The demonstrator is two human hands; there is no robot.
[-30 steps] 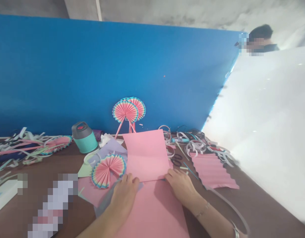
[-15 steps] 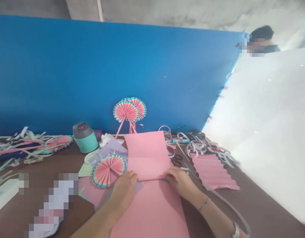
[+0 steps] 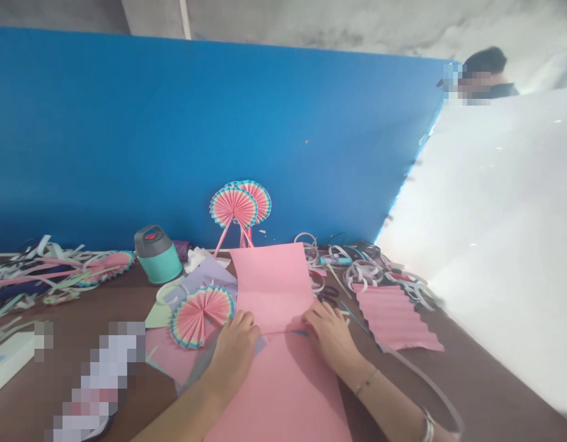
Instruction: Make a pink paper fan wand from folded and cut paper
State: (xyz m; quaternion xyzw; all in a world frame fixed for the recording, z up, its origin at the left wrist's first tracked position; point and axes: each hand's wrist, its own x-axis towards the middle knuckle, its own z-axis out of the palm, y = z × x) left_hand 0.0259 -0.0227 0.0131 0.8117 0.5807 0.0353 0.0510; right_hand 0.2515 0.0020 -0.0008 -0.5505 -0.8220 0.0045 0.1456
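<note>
A pink sheet of paper (image 3: 271, 285) stands up in front of me, its lower edge by my fingers. My left hand (image 3: 237, 341) is closed on that edge at the left, with thumb and fingertips pinched together. At the right end my right hand (image 3: 329, 334) pinches the same edge, its fingers bent over the paper. Beneath lies another stretch of pink paper (image 3: 283, 393), and I cannot tell whether the two are joined. A pleated pink fan (image 3: 203, 316) with a blue and cream border lies just left of my left hand.
A teal jar with a grey lid (image 3: 158, 255) stands at the back left. Two round fans (image 3: 234, 207) lean against the blue partition (image 3: 126, 135). To the right are pleated pink paper (image 3: 398, 316), black scissors (image 3: 328, 296) and curled paper strips (image 3: 363, 272). A person (image 3: 486, 73) is beyond the white panel.
My right hand has shifted slightly left along the paper's edge, its fingers more bent. My left hand has moved up a little. The sheet's lower edge sits slightly higher.
</note>
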